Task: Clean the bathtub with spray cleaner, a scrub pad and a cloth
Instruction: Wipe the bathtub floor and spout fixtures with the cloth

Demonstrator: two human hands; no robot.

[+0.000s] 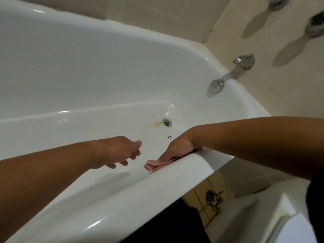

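The right grip (177, 149) lies flat with fingers stretched out, pressing a pink cloth (152, 165) against the inner wall of the bathtub (175, 181), just under its near rim toward the drain end. The cloth is pale pink and folded, and it pokes out past the fingertips. The left grip (119, 151) hangs over the tub floor near the cloth, fingers loosely curled, holding nothing. The tub is white and glossy, with glints of light on its floor. A metal drain (167, 122) sits in the floor, with a yellowish stain (157, 124) just beside it and small dark specks (169, 137) nearer the hands. A metal spout (228, 76) reaches over the end rim.
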